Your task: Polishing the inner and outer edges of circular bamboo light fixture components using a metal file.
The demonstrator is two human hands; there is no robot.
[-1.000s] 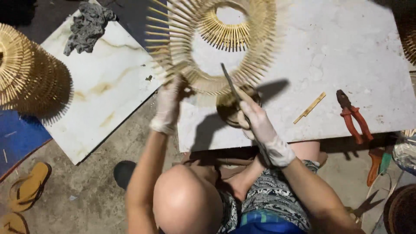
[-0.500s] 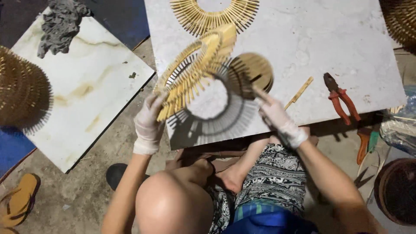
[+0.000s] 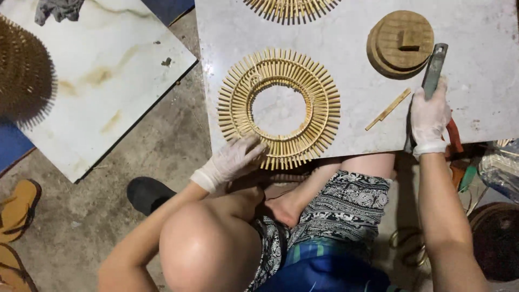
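surface (image 3: pixel 351 32): pale marble slab; carries stick ring (image 3: pixel 279 108), round wooden disc (image 3: pixel 401 42), loose stick (image 3: pixel 387 110)
second slab (image 3: pixel 97 81): grey rag (image 3: pixel 59 8) on far corner
floor (image 3: pixel 157 157): bare concrete; sandals (image 3: pixel 16 211)

Bare marble lay open between the ring (image 3: pixel 279 107) and the wooden disc (image 3: pixel 401 42), broken only by a loose stick (image 3: pixel 388 109). A second ring (image 3: pixel 291 7) crowded the far edge, and the slab's right end (image 3: pixel 486 81) stayed free.
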